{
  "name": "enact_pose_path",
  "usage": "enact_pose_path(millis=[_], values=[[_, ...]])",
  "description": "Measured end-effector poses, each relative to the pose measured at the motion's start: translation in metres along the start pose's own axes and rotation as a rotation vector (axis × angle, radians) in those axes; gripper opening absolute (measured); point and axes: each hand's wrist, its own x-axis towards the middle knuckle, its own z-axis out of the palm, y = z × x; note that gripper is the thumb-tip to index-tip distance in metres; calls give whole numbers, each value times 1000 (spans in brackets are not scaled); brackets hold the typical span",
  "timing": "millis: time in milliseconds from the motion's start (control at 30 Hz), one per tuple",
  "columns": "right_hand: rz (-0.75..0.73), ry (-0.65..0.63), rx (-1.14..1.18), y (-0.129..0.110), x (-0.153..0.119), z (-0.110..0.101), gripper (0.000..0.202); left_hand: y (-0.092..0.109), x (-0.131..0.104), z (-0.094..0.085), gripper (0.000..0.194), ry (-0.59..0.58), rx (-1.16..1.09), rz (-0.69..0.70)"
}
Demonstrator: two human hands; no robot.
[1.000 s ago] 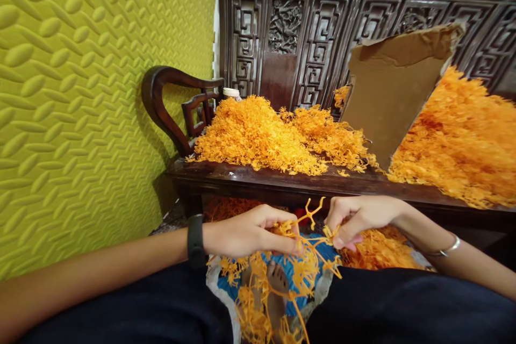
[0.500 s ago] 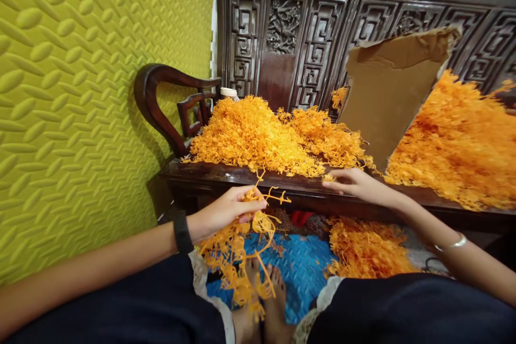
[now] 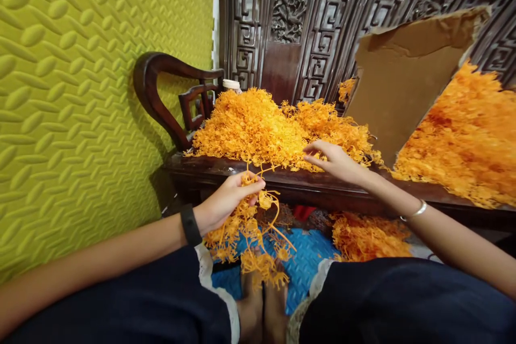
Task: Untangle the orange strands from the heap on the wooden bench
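My left hand (image 3: 236, 196) is closed around a bunch of orange plastic sprigs (image 3: 258, 266), thin branching stems that dangle below the fingers over my feet. A few stem ends poke up above the thumb. My right hand (image 3: 332, 160) reaches to the front edge of a heap of similar orange pieces (image 3: 250, 123) on the dark wooden bench (image 3: 213, 165). Its thumb and forefinger are apart, the fingertips beside the loose pieces, and I see nothing held between them.
A brown cardboard sheet (image 3: 407, 80) leans upright between the left heap and a larger orange heap (image 3: 463, 145). More orange pieces (image 3: 368, 236) lie below the bench, beside a blue mat (image 3: 310, 258). A curved armrest (image 3: 147, 86) and yellow textured wall (image 3: 80, 118) bound the left.
My right hand has moved left and slightly up along the bench edge to the heap, and its fingers have spread. My left hand still grips the sprigs, which have swung a little.
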Motion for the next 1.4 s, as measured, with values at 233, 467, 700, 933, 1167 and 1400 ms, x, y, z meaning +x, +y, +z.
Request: enact_pose_path(millis=[233,467,700,933,1167,1400], values=[[-223,-195,12,-101,-19,4,47,2,1,11,20,1,-29,28],[-357,-197,-285,-121,-23,1,32,6,-1,16,22,-111,-48,38],[-376,-473,-36,-115,-35,-23,29,13,-10,5,23,-491,154,-127],[-300,-692,352,-96,-35,-23,43,25,-18,5,17,-529,352,63],[-84,-1056,386,-69,-55,-42,40,32,-24,-2,22,-561,461,79],[122,-413,260,-6,-48,-20,42,18,-13,-10,19,-252,173,21]])
